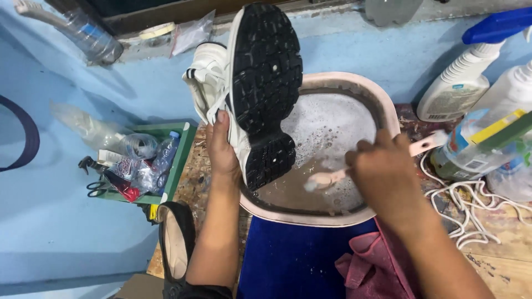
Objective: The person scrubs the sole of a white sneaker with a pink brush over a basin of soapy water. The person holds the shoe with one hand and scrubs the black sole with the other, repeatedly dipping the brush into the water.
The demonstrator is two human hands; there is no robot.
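Your left hand (221, 149) is gripping the white black-soled sneaker (244, 88) over the pale oval basin (388, 111) of foamy brown water; your right hand (385, 177), at four o'clock, is clutching a pink brush (327, 178) dipping inside.

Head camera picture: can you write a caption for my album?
Left hand holds a white sneaker sole-up; right hand dips a brush into soapy basin.

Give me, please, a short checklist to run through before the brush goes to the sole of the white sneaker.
1. Left hand grips the white sneaker firmly: ok.
2. Black sole turned up toward the camera: ok.
3. Sneaker held over the pink basin: ok.
4. Brush in the right hand, head dipped in the foamy water: ok.
5. Bristles loaded with suds: cannot tell.
6. White laces lie outside the basin: ok.
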